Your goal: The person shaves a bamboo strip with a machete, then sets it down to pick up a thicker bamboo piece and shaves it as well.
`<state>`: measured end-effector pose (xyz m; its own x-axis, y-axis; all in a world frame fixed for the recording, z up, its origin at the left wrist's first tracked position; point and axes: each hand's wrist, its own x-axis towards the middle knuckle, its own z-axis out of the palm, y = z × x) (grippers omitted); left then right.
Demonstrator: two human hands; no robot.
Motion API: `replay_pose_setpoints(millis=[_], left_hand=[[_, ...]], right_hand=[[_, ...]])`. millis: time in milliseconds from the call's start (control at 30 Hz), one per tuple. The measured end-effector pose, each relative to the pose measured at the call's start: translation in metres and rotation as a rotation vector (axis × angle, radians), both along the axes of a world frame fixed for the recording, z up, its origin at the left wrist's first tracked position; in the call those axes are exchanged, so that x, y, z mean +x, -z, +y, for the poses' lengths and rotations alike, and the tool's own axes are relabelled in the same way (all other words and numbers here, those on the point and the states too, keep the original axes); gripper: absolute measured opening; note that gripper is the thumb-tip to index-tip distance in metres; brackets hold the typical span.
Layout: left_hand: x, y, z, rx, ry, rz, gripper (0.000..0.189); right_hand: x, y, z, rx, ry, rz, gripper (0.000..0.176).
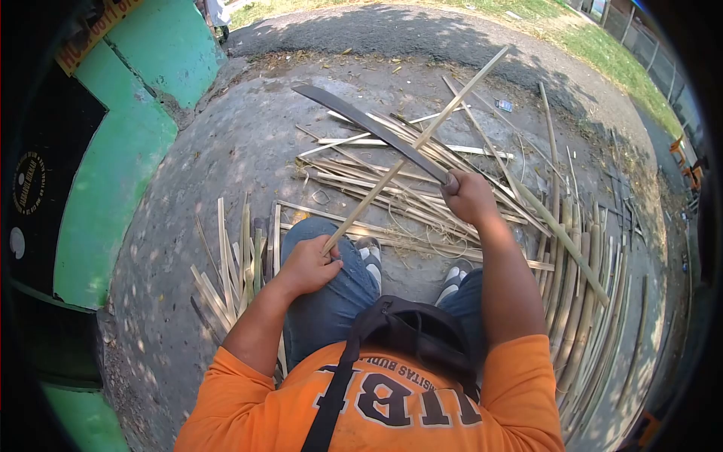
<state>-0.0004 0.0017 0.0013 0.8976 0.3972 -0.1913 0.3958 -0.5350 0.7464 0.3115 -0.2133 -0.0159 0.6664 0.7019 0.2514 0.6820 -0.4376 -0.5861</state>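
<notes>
My left hand [310,267] is closed round the near end of a long bamboo strip [376,188], over my left knee. The strip slants up and away to the right, its far end out over the ground. In my right hand [468,197] is the handle of a machete [361,120], whose long dark blade points up and to the left. Blade and strip cross in this view, a little left of my right fist. Below them lies a loose pile of split bamboo strips [376,177] on the concrete, in front of my feet.
Long bamboo poles [568,301] lie side by side on my right. More cut pieces [241,256] are bunched by my left leg. A green wall [124,196] stands at the left, and an asphalt road [376,34] runs across the far side. A black bag [414,331] hangs at my waist.
</notes>
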Motion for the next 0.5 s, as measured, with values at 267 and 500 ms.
replay_pose_setpoints(millis=[267,500], left_hand=[[0.004,-0.007,-0.007,-0.028,-0.025,0.030,0.027],[0.000,-0.005,-0.010,0.056,0.003,-0.017,0.021]], right_hand=[[-0.029,0.001,0.008,0.049,-0.137,-0.102,0.016],[-0.031,-0.009,0.009,-0.029,-0.250,-0.365,0.013]])
